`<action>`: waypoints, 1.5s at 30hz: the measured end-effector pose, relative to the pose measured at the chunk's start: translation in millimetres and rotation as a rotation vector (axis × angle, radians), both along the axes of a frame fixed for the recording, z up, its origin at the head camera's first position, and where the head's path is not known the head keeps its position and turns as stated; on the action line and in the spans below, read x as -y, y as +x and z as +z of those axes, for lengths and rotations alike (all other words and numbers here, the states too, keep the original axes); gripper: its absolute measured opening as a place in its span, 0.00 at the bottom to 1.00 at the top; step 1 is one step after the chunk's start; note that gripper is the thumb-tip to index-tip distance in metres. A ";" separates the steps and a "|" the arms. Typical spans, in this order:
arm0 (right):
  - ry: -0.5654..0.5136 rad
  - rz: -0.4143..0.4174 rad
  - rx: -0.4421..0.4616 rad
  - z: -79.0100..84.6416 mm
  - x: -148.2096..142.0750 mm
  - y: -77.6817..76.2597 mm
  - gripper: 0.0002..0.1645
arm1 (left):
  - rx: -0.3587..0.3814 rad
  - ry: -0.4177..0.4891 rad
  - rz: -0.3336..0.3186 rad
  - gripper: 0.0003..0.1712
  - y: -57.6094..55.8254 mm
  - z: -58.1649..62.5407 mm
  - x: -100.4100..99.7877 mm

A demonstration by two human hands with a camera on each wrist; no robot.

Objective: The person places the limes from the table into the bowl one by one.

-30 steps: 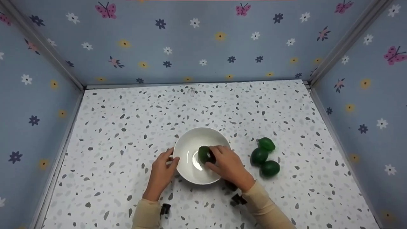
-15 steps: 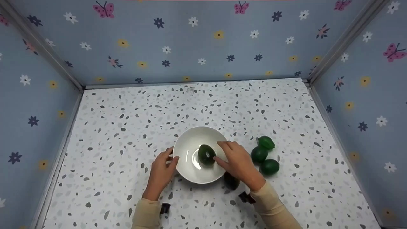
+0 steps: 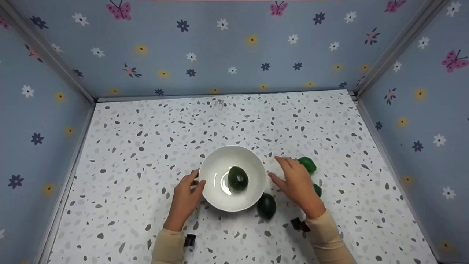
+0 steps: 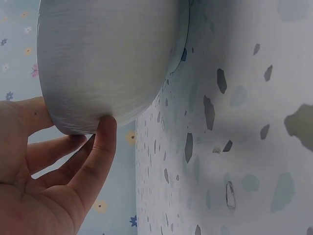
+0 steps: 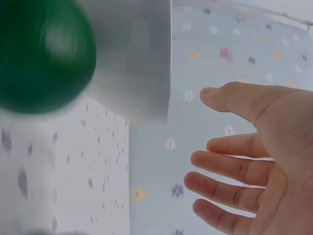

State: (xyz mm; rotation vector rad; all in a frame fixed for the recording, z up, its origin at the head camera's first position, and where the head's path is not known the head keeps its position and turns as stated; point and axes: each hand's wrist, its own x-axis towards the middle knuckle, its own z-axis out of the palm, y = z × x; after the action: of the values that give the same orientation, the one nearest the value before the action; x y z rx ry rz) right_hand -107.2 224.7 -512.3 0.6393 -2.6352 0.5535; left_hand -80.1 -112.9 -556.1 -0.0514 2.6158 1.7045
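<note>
A white bowl (image 3: 216,165) stands on the speckled table with one dark green avocado (image 3: 238,178) lying inside. My left hand (image 3: 187,200) holds the bowl's left side, thumb at the rim and fingers against the outer wall, as the left wrist view shows with the bowl wall (image 4: 107,58) above the fingers. To the right of the bowl, my right hand (image 3: 298,185) is in the air with fingers spread and nothing in them. The right wrist view shows the same hand (image 5: 274,152) facing the bowl (image 5: 132,58). A second avocado (image 3: 266,206) lies beside the bowl's lower right edge.
Beyond the right hand lie a brighter green fruit (image 3: 307,165), lime-like in shape, and a partly covered green fruit (image 3: 317,190). The hand hides whatever else is there. Patterned blue walls (image 3: 234,47) enclose the table (image 3: 154,139) at the back and sides.
My right hand has let go of the avocado in the bowl and moved right, out over the green fruits. The avocado beside the bowl is now uncovered. My left hand stays at the bowl.
</note>
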 end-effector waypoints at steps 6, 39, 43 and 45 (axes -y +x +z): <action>-0.025 -0.112 0.017 -1.8 -32.3 -2.4 0.30 | 0.015 0.003 0.001 0.26 -0.9 0.0 -0.3; -0.042 -0.435 0.614 -40.8 -108.7 -24.5 0.33 | -0.004 0.045 0.003 0.27 0.0 -5.6 1.4; -0.054 -0.419 0.655 -43.4 -109.1 -26.2 0.34 | -0.005 0.049 -0.003 0.28 0.0 -5.3 1.4; -0.072 -0.414 0.667 -44.3 -108.9 -26.8 0.34 | -0.004 0.048 -0.003 0.28 -0.1 -4.9 1.3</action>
State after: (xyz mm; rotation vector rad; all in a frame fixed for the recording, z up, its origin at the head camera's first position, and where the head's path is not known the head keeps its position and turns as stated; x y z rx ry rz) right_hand -134.0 333.6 -556.6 -0.1648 -3.2012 0.8323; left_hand -80.2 -114.2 -560.9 -0.0432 2.5746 1.7676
